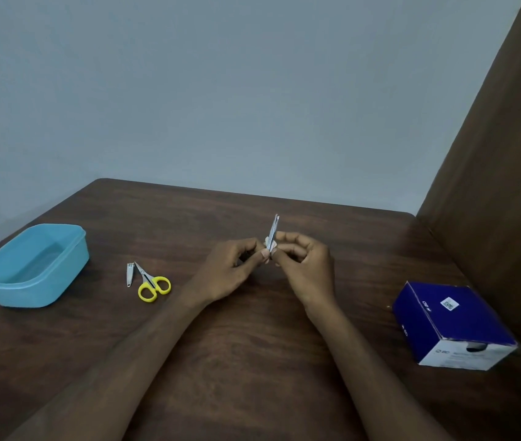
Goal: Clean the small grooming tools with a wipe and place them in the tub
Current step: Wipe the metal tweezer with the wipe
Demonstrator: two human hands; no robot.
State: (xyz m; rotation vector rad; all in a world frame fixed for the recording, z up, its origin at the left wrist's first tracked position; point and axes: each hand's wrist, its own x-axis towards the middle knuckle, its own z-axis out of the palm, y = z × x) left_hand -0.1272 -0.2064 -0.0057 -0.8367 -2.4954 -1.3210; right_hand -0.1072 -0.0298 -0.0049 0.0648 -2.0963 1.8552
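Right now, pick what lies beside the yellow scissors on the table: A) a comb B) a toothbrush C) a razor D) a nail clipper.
D: a small metal nail clipper lies just left of the yellow scissors on the table.

Tub [30, 268] is a light see-through blue, and the little scissors [152, 283] have bright yellow handles. Counter [252, 361] is dark brown woodgrain, and the box [453, 326] is deep blue with a white end.
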